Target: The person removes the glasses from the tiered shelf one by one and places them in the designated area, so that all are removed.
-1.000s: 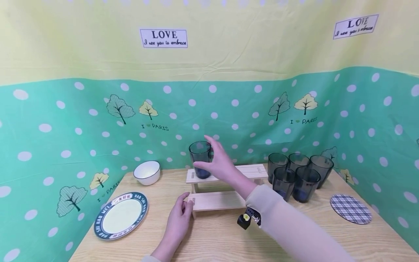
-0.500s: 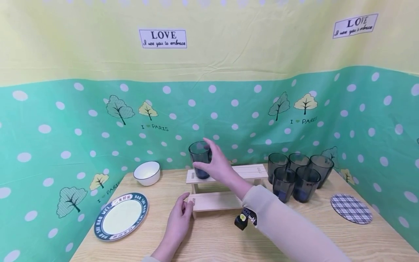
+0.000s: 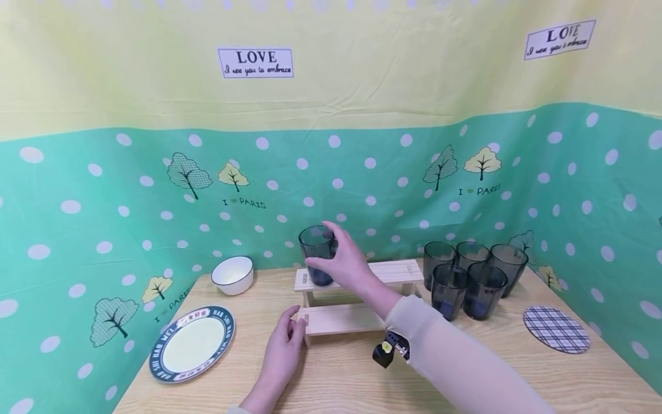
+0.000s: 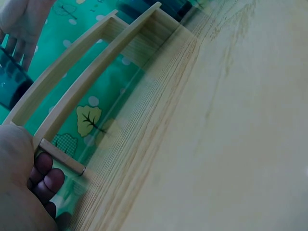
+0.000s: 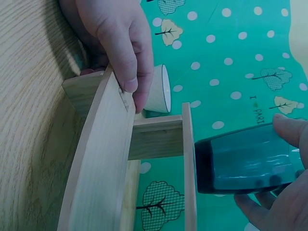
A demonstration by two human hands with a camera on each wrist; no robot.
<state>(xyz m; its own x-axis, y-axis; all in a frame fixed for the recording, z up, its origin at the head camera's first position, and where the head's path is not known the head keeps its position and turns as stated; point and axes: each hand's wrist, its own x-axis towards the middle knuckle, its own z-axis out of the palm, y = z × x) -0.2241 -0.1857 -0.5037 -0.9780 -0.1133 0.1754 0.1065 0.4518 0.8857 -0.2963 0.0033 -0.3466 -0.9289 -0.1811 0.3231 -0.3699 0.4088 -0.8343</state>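
A dark blue-tinted drinking glass (image 3: 314, 246) stands upright at the left end of the upper step of a two-tier wooden shelf (image 3: 343, 319). My right hand (image 3: 351, 265) holds this glass from the right, thumb on the near side and fingers on the far side. In the right wrist view the base of the glass (image 5: 240, 159) meets the upper board. At the left end of the lower step, my left hand (image 3: 283, 345) grips the board, thumb on top. The left wrist view shows its curled fingers (image 4: 50, 183) beside the shelf's end.
Several matching glasses (image 3: 449, 290) stand grouped right of the shelf. A round plaid mat (image 3: 555, 329) lies at the right. On the left are a white bowl (image 3: 233, 276) and a blue-rimmed plate (image 3: 192, 345). A dotted green cloth (image 3: 362, 144) hangs behind the table.
My right hand has come very slightly lower around the glass. The glass, the shelf and my left hand keep their places.
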